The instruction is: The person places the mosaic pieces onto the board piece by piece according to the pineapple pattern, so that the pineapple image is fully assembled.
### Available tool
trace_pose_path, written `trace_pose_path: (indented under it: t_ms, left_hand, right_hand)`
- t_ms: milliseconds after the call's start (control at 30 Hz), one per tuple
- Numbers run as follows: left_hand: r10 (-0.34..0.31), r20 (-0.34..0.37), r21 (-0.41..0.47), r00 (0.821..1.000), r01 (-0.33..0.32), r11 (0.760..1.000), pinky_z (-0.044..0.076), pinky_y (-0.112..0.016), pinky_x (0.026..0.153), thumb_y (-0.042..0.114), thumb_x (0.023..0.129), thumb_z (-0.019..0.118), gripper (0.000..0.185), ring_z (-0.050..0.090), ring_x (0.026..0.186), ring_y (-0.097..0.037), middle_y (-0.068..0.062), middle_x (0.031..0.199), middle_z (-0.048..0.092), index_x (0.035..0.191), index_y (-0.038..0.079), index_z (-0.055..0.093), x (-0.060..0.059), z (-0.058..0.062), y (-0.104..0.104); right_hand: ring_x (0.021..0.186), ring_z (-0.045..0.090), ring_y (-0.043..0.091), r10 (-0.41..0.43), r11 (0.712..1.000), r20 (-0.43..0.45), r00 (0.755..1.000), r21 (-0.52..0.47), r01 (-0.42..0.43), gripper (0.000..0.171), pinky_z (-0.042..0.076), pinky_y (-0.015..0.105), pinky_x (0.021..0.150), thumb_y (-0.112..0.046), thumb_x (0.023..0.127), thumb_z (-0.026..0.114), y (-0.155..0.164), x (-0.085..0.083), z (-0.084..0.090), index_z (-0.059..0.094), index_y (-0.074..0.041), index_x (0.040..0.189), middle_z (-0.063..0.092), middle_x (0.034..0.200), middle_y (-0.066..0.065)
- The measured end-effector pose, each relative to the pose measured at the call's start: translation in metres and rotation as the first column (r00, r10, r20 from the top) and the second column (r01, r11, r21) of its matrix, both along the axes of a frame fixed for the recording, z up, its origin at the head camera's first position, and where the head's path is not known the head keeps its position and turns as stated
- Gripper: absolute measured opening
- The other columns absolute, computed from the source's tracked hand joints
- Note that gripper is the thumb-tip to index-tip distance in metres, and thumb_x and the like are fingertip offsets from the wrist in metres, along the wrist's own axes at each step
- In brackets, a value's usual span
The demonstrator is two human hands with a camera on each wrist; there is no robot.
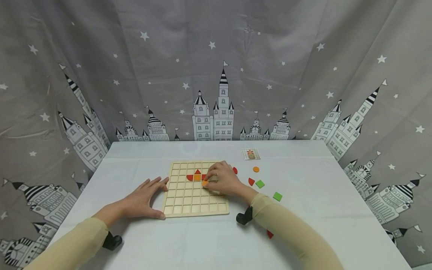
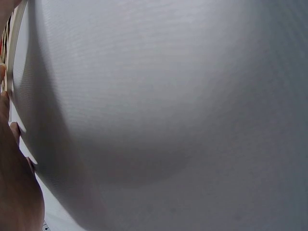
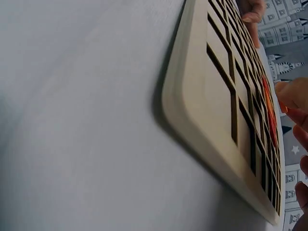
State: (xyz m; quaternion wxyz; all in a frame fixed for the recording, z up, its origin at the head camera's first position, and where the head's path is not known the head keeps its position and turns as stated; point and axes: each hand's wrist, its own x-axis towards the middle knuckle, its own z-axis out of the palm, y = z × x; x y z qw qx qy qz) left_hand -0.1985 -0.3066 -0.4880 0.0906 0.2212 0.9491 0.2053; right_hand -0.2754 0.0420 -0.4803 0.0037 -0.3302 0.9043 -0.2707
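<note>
Pinching one orange piece (image 1: pixel 204 183) with right hand (image 1: pixel 224 179) over the wooden grid board (image 1: pixel 189 210), just under the row of red and orange tiles (image 1: pixel 197 175). Left hand (image 1: pixel 143 199) flat, fingers spread, touching board's left edge. Loose beside: two green squares (image 1: pixel 260 183), one orange circle (image 1: pixel 256 169), small pattern card (image 1: pixel 251 153).

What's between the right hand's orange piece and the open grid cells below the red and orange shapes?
Nothing visible. The right hand pinches the orange piece right over the wooden grid board, just under the placed red and orange pieces. Nearby cells look empty. The left hand rests at the board's left edge.
</note>
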Motion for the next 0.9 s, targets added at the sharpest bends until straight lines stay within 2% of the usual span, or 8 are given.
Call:
trace_pose_path:
  t_ms: [167, 333, 900]
  left_hand:
    - [-0.002, -0.005, -0.001, 1.000, 0.002, 1.000, 0.007, -0.062, 0.124, 0.083, 0.063, 0.076, 0.091, 0.019, 0.153, -0.040, -0.007, 0.167, 0.029, 0.127, 0.025, 0.050, 0.000, -0.001, 0.000]
    - [-0.004, -0.006, -0.002, 1.000, 0.004, 1.000, 0.007, -0.062, 0.124, 0.083, 0.063, 0.075, 0.090, 0.019, 0.153, -0.040, -0.006, 0.167, 0.029, 0.127, 0.025, 0.049, 0.000, -0.002, 0.000]
    - [0.002, -0.006, -0.009, 1.000, -0.002, 1.000, 0.007, -0.061, 0.124, 0.085, 0.062, 0.074, 0.092, 0.020, 0.153, -0.040, -0.006, 0.167, 0.030, 0.126, 0.026, 0.049, 0.000, -0.001, 0.000]
  right_hand:
    - [0.115, 0.046, 0.016, 0.029, 0.999, -0.007, 1.000, -0.021, -0.029, 0.015, 0.040, 0.037, 0.097, -0.038, 0.091, 0.077, -0.017, 0.003, 0.000, 0.079, -0.025, 0.098, 0.062, 0.118, -0.008]
    - [0.117, 0.046, 0.015, 0.027, 0.999, -0.025, 0.999, 0.023, -0.026, 0.014, 0.041, 0.037, 0.100, -0.037, 0.092, 0.076, -0.027, 0.003, -0.002, 0.080, -0.027, 0.100, 0.062, 0.119, -0.008]
    - [0.118, 0.046, 0.016, 0.017, 0.999, -0.055, 0.998, 0.035, -0.015, 0.017, 0.041, 0.035, 0.098, -0.039, 0.091, 0.075, -0.031, -0.001, -0.010, 0.080, -0.027, 0.103, 0.062, 0.118, -0.008]
